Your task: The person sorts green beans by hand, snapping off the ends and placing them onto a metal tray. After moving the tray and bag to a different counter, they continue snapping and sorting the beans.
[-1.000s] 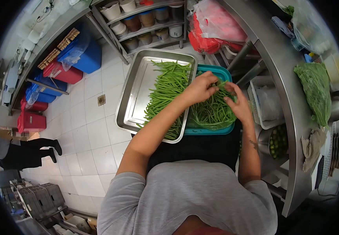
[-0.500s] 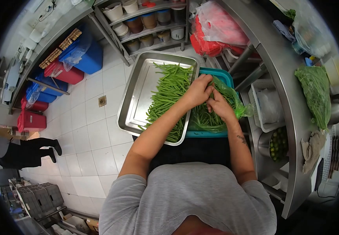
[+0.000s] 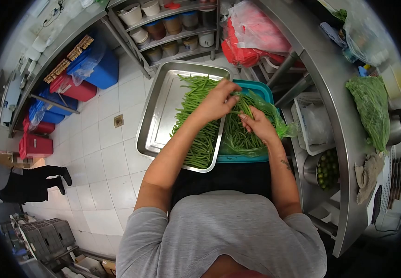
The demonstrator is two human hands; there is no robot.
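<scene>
A steel tray (image 3: 156, 116) in front of me holds a pile of green beans (image 3: 199, 125) along its right side. Beside it on the right, a teal tub (image 3: 260, 89) is lined with a green plastic bag (image 3: 277, 121) full of more green beans (image 3: 237, 134). My left hand (image 3: 216, 102) hovers over the seam between tray and tub, fingers pinched on a few beans. My right hand (image 3: 258, 124) is inside the bag, gripping a bunch of beans.
A steel counter (image 3: 330, 92) curves along the right, carrying a bag of greens (image 3: 374, 109) and a cloth (image 3: 367, 173). Under it sit a white basket (image 3: 311, 123) and a pot of limes (image 3: 326, 167). Shelves with tubs (image 3: 172, 23) stand ahead. Another person's legs (image 3: 34, 180) are at the left.
My left hand has lifted up and left toward the tray with beans. My right hand stays in the bag, having earlier moved in from the tub's right side.
</scene>
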